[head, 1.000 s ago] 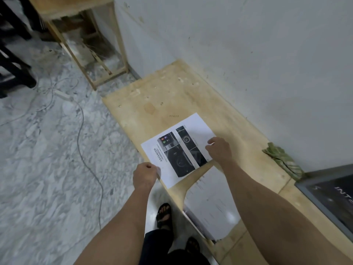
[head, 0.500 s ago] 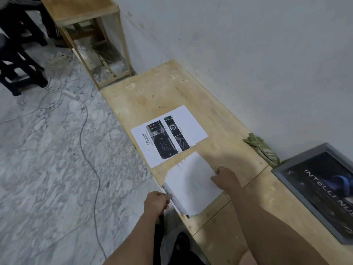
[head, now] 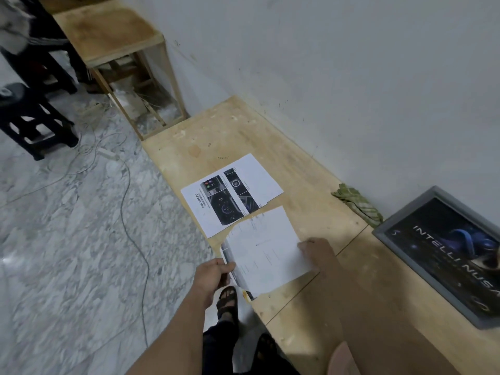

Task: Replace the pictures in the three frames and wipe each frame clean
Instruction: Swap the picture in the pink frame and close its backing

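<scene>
A small stack of printed sheets [head: 266,250] lies white side up at the front edge of the plywood bench [head: 311,180], partly overhanging it. My left hand [head: 213,274] pinches the stack's near-left edge. My right hand [head: 316,251] touches its right edge; how its fingers lie is hidden. A single printed picture [head: 232,193] headed "ADVANCED" lies face up just beyond the stack. A grey picture frame [head: 443,253] holding a dark "INTELLI NUSA" picture lies on the bench at the right. A crumpled green cloth [head: 357,205] sits by the wall between the picture and the frame.
A white wall runs along the bench's far side. A taller wooden stand [head: 121,44] sits at the bench's far end. Cables [head: 127,190] trail over the marble floor on the left beside a black stool [head: 29,117]. My sandalled feet [head: 228,301] show below the bench edge.
Both hands let go of the "ADVANCED" picture, left lying on the bench, and moved nearer to the white-side-up stack. The view swung right, bringing the grey frame into sight.
</scene>
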The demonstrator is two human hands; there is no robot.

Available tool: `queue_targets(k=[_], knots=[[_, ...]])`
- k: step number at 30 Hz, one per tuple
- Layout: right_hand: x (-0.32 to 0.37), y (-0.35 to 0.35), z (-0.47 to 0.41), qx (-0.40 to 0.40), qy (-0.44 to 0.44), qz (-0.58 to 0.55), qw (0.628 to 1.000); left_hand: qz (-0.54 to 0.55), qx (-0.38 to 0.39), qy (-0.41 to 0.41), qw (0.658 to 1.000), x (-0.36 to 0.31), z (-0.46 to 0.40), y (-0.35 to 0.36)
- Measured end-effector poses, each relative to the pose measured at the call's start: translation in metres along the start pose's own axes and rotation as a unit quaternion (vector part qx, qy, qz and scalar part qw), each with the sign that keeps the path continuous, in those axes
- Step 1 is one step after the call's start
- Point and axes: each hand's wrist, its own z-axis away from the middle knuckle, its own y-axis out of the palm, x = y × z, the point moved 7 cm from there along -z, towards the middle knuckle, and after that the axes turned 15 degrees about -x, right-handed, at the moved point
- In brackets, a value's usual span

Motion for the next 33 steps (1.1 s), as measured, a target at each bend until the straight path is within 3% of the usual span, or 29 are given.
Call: queue_targets(k=[6, 11, 16, 19, 24, 30, 33], knots=[[0.006, -0.051, 0.012, 0.002, 0.018, -0.079, 0.997, -0.048, 0.083, 0.035, 0.995, -0.031, 0.023, 0.022], [-0.045, -0.110, 0.023, -0.103, 0.083, -0.138, 0.981, -0.126, 0.154, 0.075, 0.977, -0.053, 0.043, 0.070], [-0.110, -0.147, 0.060, -0.151, 0.129, -0.172, 0.965, -0.155, 0.183, 0.105, 0.965, -0.052, 0.064, 0.128], [-0.164, -0.160, 0.100, -0.199, 0.200, -0.216, 0.935, -0.202, 0.230, 0.137, 0.942, -0.033, 0.088, 0.164], [-0.240, -0.170, 0.187, -0.283, 0.279, -0.272, 0.876, -0.331, 0.315, 0.157, 0.876, 0.031, 0.124, 0.197], [-0.316, -0.164, 0.240, -0.316, 0.363, -0.283, 0.829, -0.400, 0.314, 0.184, 0.841, 0.094, 0.153, 0.199], [-0.339, -0.162, 0.242, -0.301, 0.376, -0.276, 0.832, -0.414, 0.292, 0.211, 0.836, 0.108, 0.164, 0.195]])
